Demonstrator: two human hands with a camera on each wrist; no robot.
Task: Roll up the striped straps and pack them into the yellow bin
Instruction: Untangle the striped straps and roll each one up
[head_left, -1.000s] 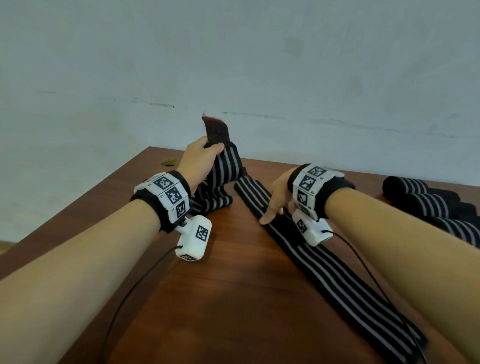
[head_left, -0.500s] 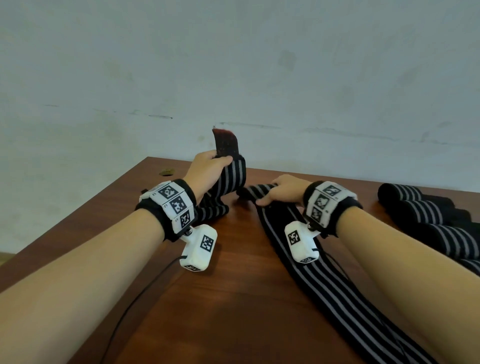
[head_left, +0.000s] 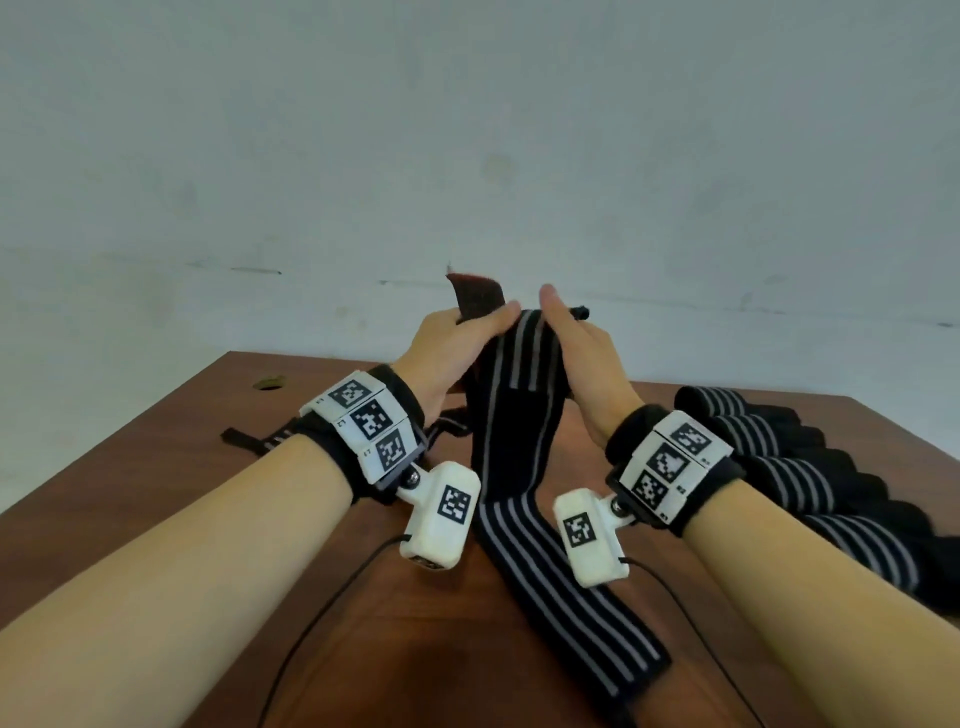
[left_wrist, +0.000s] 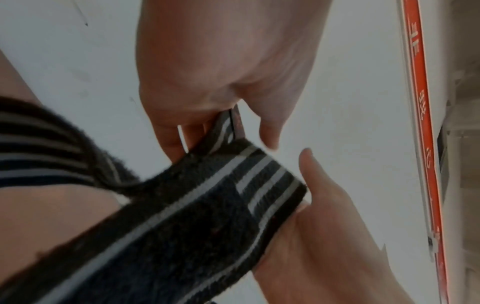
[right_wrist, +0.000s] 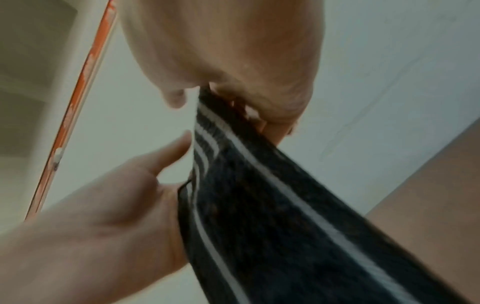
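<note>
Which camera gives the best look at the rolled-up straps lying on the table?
The head view: the rolled straps lie in a row along the table's right side, beside the right hand. Neither wrist view shows them; both show only the strap being held and fingers.

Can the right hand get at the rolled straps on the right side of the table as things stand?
Probably yes, once freed: the right hand is busy gripping the raised strap. The rolled straps lie uncovered beside that wrist, nothing between.

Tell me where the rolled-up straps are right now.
In the head view the rolled straps lie in a row on the table's right side, just beyond the right hand and its wrist.
</note>
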